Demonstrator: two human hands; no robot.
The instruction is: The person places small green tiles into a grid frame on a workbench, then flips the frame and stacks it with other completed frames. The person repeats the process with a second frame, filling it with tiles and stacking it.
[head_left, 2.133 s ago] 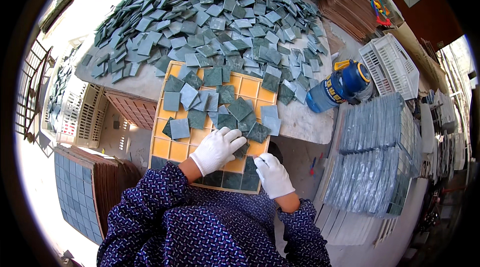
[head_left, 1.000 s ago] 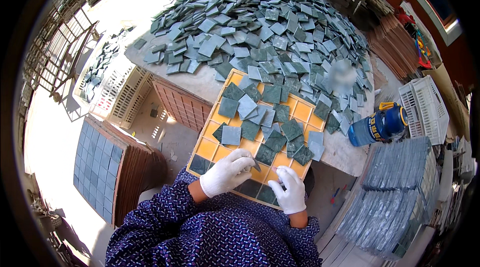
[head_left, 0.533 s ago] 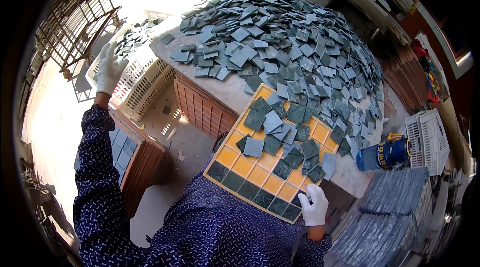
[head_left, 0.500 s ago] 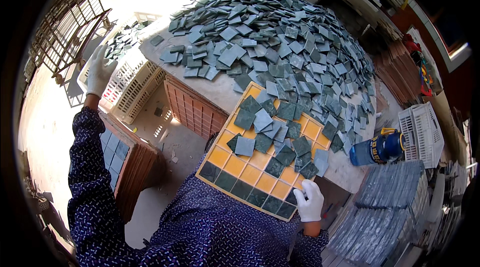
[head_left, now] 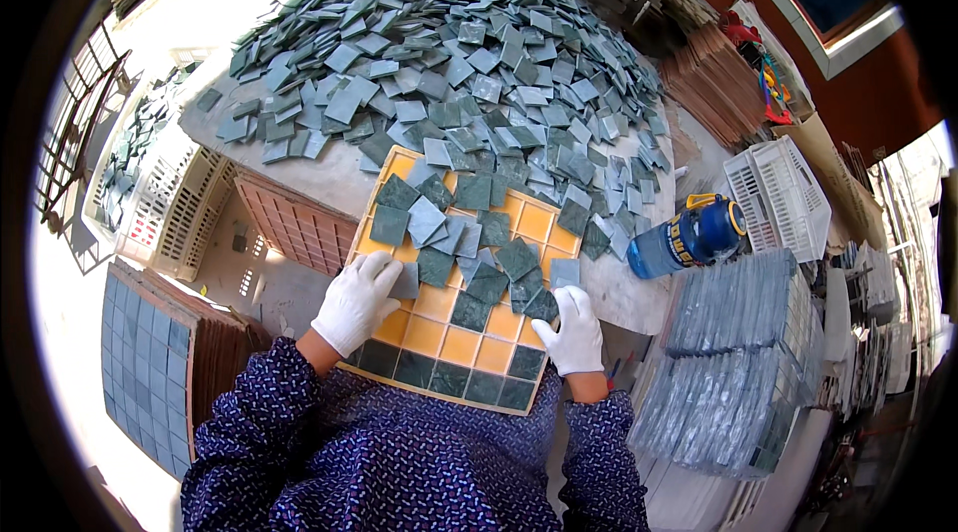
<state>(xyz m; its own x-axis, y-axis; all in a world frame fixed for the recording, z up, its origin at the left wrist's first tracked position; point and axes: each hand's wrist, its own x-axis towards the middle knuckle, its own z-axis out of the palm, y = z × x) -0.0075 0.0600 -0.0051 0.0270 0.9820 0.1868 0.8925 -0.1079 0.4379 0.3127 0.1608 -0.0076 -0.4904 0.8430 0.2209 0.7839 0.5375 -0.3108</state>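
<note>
An orange grid tray [head_left: 439, 330] lies at the table's near edge, with several loose green square tiles [head_left: 469, 233] scattered over it and a row of tiles set in its nearest cells. My left hand [head_left: 356, 300], in a white glove, rests on the tray's left side with fingers on a tile. My right hand [head_left: 573, 332], also gloved, lies on the tray's right edge, touching a tile there. Behind the tray spreads a big heap of green tiles [head_left: 449, 63] over the table.
A blue bottle [head_left: 689, 238] lies right of the tray. White plastic crates stand at the right [head_left: 778, 198] and left [head_left: 165, 198]. Stacks of finished tile sheets sit at the right [head_left: 738, 362] and lower left [head_left: 140, 352]. Brown grid trays [head_left: 289, 228] lean under the table.
My left hand, stretched out to the white crate at the left half a second ago, has come back onto the tray. The view has swung back toward the tray.
</note>
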